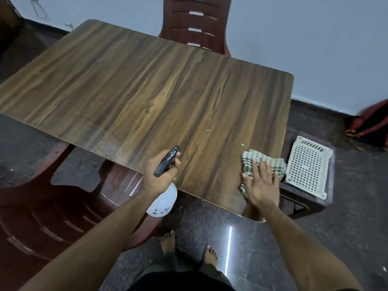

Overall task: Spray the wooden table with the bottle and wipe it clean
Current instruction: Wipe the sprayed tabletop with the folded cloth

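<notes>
The wooden table (147, 87) fills the middle of the head view. My left hand (158, 174) grips a spray bottle (162, 201) by its black trigger head, which points out over the table's near edge; the white body hangs below my hand. My right hand (261, 183) lies flat, fingers straight, pressing a green-and-white checked cloth (270, 161) onto the table's near right corner. Two tiny green specks lie on the wood just beyond the cloth.
A dark red plastic chair (197, 24) stands at the far side and another (63, 206) at the near left. A white perforated tray (307, 166) sits on a low stand right of the table. A red bag (371, 124) lies on the floor. My bare feet (189, 246) stand below the near edge.
</notes>
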